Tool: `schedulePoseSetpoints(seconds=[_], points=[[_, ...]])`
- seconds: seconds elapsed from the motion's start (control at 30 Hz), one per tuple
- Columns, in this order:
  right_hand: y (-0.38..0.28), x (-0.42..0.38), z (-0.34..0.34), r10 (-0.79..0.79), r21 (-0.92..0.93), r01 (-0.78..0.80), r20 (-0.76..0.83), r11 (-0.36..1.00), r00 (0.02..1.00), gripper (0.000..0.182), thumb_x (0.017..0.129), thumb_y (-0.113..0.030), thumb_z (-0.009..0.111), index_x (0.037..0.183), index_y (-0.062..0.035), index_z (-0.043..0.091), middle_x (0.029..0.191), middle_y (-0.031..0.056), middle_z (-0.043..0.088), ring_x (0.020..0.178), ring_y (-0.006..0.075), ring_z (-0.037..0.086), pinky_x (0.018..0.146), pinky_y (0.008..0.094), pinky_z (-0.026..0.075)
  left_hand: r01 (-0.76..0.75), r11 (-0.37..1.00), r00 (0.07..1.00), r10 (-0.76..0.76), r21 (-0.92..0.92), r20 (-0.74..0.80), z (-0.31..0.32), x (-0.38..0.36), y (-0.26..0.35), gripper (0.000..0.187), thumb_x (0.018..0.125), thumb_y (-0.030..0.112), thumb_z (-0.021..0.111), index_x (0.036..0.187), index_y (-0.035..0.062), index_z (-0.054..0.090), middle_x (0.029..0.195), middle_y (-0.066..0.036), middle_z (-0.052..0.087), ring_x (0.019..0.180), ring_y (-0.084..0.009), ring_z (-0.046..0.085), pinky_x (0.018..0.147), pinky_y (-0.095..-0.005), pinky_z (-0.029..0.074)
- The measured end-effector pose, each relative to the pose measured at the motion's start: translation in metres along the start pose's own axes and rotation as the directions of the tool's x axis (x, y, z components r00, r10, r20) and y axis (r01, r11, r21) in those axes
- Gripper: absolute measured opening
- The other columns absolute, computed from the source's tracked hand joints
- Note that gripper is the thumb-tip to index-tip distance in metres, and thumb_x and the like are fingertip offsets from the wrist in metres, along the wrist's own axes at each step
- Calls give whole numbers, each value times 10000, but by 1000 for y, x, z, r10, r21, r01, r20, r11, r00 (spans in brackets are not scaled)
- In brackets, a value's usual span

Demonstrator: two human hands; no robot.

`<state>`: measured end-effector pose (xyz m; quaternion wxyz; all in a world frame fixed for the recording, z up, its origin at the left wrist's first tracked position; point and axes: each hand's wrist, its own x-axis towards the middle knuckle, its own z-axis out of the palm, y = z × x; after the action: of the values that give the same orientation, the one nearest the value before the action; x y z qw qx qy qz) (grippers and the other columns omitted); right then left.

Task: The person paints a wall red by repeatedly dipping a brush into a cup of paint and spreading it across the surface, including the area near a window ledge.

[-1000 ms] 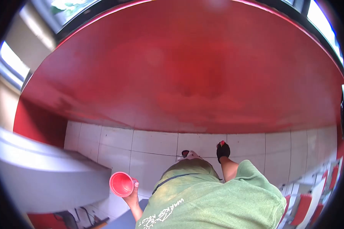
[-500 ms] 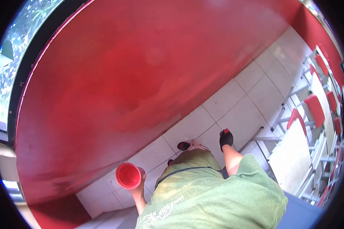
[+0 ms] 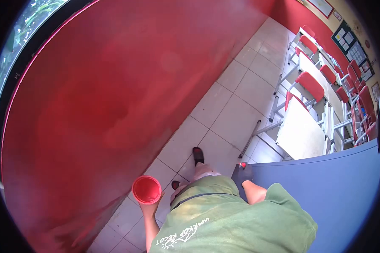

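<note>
My left hand (image 3: 150,208) is wrapped around a red plastic cup (image 3: 146,189), held upright low beside the red wall; its inside is red too. On the other side of my body, my right hand (image 3: 242,173) wears a dark glove and hangs low at the corner of a blue surface (image 3: 308,185). A small bright red spot shows at its fingertips. The fingers look curled, and I cannot tell what is in them.
The red wall (image 3: 93,105) fills the left side, with a window (image 3: 12,55) at its edge. White floor tiles (image 3: 215,105) run along its foot. To the right stand white-topped desks (image 3: 302,130) and red chairs (image 3: 311,86). A notice board (image 3: 351,44) hangs on the far wall.
My view has turned right, bringing in more desks, the notice board and the blue surface. My feet have shifted, and my right hand is now beside the blue surface. The cup stays in my left hand.
</note>
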<state>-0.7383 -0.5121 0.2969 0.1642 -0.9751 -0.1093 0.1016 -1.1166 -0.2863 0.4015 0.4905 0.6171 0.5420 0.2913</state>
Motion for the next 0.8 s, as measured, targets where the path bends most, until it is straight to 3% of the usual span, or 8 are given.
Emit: schedulePoseSetpoints(seconds=[0.07, 0.13, 0.3, 0.37, 0.53, 0.6, 0.67, 0.8], points=[[15, 1, 5, -24, 3, 24, -45, 1000, 999, 243, 810, -206, 609, 1034, -114, 614, 987, 159, 593, 957, 342, 566, 826, 427, 452, -19, 999, 1000, 19, -28, -5, 2, -4, 4, 854, 530, 183, 903, 1243, 47, 454, 1170, -94, 567, 1065, -231, 553, 910, -366, 452], [16, 6, 5, 104, -32, -105, -28, 994, 994, 235, 804, -203, 612, 1024, -120, 619, 988, 158, 593, 957, 339, 568, 828, 429, 451, -31, 999, 1000, 31, -19, -7, 5, -4, 10, 842, 533, 173, 899, 1239, 48, 459, 1162, -91, 571, 1058, -228, 556, 905, -361, 454], [12, 28, 16, 81, 103, -76, -45, 992, 996, 229, 795, -199, 618, 1002, -101, 624, 983, 151, 595, 942, 341, 572, 820, 423, 452, -12, 1000, 999, 12, -2, 41, 25, 7, 23, 763, 548, 143, 887, 1197, 47, 498, 1116, -79, 592, 1018, -209, 573, 871, -347, 469], [14, 43, 23, 24, 124, -17, -54, 992, 998, 226, 793, -194, 618, 996, -94, 625, 980, 152, 595, 939, 342, 572, 817, 422, 452, -124, 992, 992, 124, -26, -1, 45, 16, 47, 371, 647, -114, 670, 971, 29, 560, 805, -30, 608, 755, -134, 596, 690, -275, 485], [21, 82, 19, -32, 280, 46, -53, 959, 998, 218, 791, -138, 606, 998, -71, 618, 983, 152, 594, 947, 341, 565, 824, 417, 448, -148, 989, 988, 148, -15, 44, 101, 36, 95, 356, 650, -115, 672, 955, 35, 567, 812, -23, 608, 767, -128, 593, 694, -270, 482], [46, 104, 38, -57, 296, 79, -82, 952, 995, 233, 781, -125, 611, 1008, -74, 616, 969, 149, 594, 929, 343, 566, 817, 421, 450, -156, 988, 988, 156, -15, 4, 124, 41, 104, 358, 653, -108, 681, 960, 38, 570, 819, -20, 610, 776, -127, 593, 697, -271, 483], [51, 119, 31, -4, 232, 12, -33, 973, 999, 243, 772, -120, 616, 1013, -93, 620, 940, 147, 590, 910, 345, 566, 804, 427, 453, -147, 987, 985, 152, -57, 79, 142, 48, 116, 375, 657, -81, 711, 982, 44, 571, 851, -15, 614, 803, -126, 596, 713, -278, 489], [69, 143, 22, -209, 157, 207, -4, 966, 978, 182, 820, -183, 596, 951, -60, 623, 919, 155, 590, 863, 355, 565, 774, 432, 446, -181, 982, 977, 186, -50, 107, 173, 58, 142, 495, 619, 13, 810, 1050, 56, 570, 930, -22, 630, 862, -129, 605, 765, -295, 502]])
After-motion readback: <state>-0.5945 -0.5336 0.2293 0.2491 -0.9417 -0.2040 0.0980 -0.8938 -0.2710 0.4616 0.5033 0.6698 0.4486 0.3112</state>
